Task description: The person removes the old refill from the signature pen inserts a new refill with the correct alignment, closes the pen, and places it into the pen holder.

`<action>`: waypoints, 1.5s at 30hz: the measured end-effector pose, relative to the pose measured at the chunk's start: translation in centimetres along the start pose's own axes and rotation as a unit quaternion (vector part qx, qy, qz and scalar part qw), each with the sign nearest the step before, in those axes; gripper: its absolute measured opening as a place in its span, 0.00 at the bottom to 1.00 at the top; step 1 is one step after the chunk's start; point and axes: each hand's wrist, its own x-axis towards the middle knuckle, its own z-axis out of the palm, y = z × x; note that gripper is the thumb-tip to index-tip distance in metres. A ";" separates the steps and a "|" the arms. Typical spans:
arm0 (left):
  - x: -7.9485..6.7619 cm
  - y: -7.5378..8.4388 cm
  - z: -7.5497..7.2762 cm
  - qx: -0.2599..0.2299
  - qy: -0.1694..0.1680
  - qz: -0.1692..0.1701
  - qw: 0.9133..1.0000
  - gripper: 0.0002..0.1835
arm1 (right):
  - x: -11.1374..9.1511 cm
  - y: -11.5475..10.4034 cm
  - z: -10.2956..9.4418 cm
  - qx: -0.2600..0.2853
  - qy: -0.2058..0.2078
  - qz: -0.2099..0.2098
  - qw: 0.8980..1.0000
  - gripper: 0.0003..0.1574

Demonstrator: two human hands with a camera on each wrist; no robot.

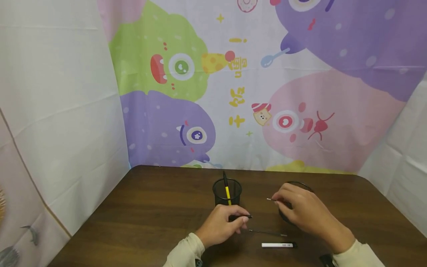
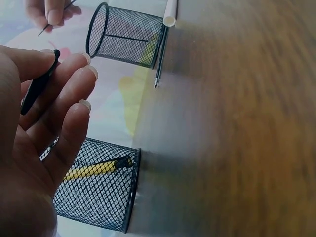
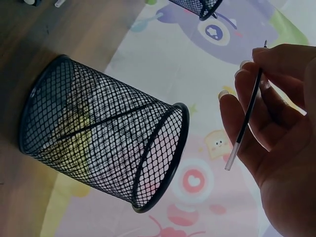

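My left hand (image 1: 221,224) pinches a short black piece that looks like a pen cap (image 2: 40,86), between thumb and fingers. It is just in front of a black mesh pen holder (image 1: 218,200) with a yellow-and-black pen (image 1: 228,192) standing in it. My right hand (image 1: 305,207) pinches a thin black pen refill (image 3: 251,106) with a clear end, its metal tip past the fingertips. Behind and below that hand stands a second mesh pen holder (image 3: 108,133), partly hidden in the head view. A second refill (image 1: 268,233) lies on the table between the hands.
A white tube with a black end (image 1: 277,245) lies on the brown table (image 1: 150,211), nearer me than the loose refill. Printed cloth (image 1: 233,148) hangs behind the table's far edge, with pale cloth at both sides. A dark object (image 1: 326,260) shows by the right sleeve.
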 end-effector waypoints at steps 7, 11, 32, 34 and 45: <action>0.0 0.0 0.0 0.005 0.005 0.007 1.000 0.07 | -0.1 -0.3 0.4 0.014 -0.011 -0.006 1.000 0.14; 0.0 0.1 -0.1 0.008 0.006 0.014 1.000 0.07 | -0.2 -0.5 0.8 0.021 -0.019 -0.009 1.000 0.14; 0.0 -0.2 0.0 0.018 0.021 0.056 0.998 0.10 | -0.7 -1.2 2.0 0.057 -0.050 -0.016 0.997 0.13; 0.1 -0.3 0.0 0.019 0.024 0.059 0.998 0.10 | -0.8 -1.2 2.0 0.060 -0.051 -0.021 0.997 0.13; 0.1 0.1 -0.1 0.007 0.055 0.031 0.998 0.07 | -0.7 -1.3 2.7 0.068 -0.033 -0.041 0.996 0.10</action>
